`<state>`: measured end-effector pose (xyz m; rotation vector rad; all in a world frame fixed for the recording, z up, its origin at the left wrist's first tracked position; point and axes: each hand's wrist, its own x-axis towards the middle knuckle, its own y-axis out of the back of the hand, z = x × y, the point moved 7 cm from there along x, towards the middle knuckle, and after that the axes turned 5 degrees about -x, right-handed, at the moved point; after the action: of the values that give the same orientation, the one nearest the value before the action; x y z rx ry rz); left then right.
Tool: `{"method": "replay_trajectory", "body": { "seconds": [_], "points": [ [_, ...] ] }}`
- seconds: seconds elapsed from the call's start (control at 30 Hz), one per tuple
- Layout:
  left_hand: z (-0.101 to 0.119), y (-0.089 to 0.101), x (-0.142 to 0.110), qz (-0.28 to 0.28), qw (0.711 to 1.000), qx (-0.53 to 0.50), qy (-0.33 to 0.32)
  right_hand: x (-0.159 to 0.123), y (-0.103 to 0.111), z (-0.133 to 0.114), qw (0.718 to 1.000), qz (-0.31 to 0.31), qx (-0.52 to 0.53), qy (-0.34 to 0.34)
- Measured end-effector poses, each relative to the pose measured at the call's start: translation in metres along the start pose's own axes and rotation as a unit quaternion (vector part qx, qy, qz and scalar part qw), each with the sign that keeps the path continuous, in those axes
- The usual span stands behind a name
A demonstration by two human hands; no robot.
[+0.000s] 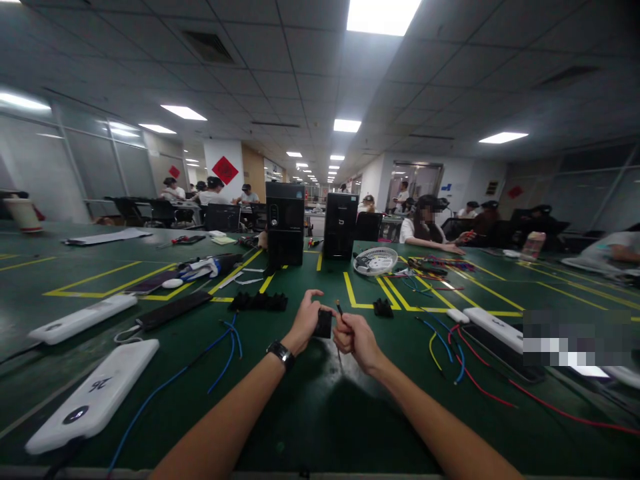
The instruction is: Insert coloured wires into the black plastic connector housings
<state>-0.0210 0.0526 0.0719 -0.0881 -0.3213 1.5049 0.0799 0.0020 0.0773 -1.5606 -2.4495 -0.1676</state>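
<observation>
My left hand (304,322), with a dark watch on its wrist, is raised over the middle of the green table. Its upper two fingers are stretched out. A small black block (324,326) sits against its palm side, apparently held by the lower fingers, which are hidden. Close on the right, my right hand (356,339) is closed in a pinch on a thin dark wire (339,307) with a copper-coloured end pointing up. The fingertips of both hands nearly meet. Blue wires (231,343) lie left of my hands, and a black ridged strip (257,302) lies behind them.
Two black computer towers (285,227) stand ahead, beside a white round basket (375,261). White power banks (95,393) lie at left. Red wires (483,387) and another black block (383,307) are at right. A person (427,227) sits across the table.
</observation>
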Motion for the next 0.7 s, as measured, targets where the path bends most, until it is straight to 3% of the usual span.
{"method": "replay_trajectory", "body": {
  "seconds": [0.07, 0.13, 0.27, 0.37, 0.53, 0.63, 0.7],
  "points": [
    [0.001, 0.001, 0.001, -0.006, 1.000, -0.005, -0.009, -0.002, 0.001, -0.006, 0.999, 0.000, -0.051, 0.013],
    [0.003, 0.002, 0.001, -0.007, 1.000, -0.014, -0.011, -0.005, 0.003, -0.020, 0.981, 0.031, -0.180, 0.063],
    [0.002, 0.003, 0.000, -0.007, 1.000, -0.008, 0.005, -0.011, 0.004, -0.051, 0.869, 0.098, -0.453, 0.171],
    [-0.003, 0.003, -0.001, -0.014, 1.000, -0.008, 0.016, -0.005, 0.001, -0.049, 0.823, 0.061, -0.534, 0.182],
    [-0.009, 0.016, 0.006, 0.015, 0.999, 0.040, 0.014, 0.011, -0.002, -0.023, 0.807, -0.029, -0.563, 0.177],
    [0.013, 0.033, 0.009, 0.097, 0.980, 0.152, -0.084, 0.033, 0.004, -0.005, 0.794, -0.035, -0.585, 0.159],
    [0.043, 0.038, -0.001, 0.171, 0.933, 0.234, -0.211, 0.053, 0.007, 0.009, 0.787, -0.040, -0.601, 0.133]
  ]
}}
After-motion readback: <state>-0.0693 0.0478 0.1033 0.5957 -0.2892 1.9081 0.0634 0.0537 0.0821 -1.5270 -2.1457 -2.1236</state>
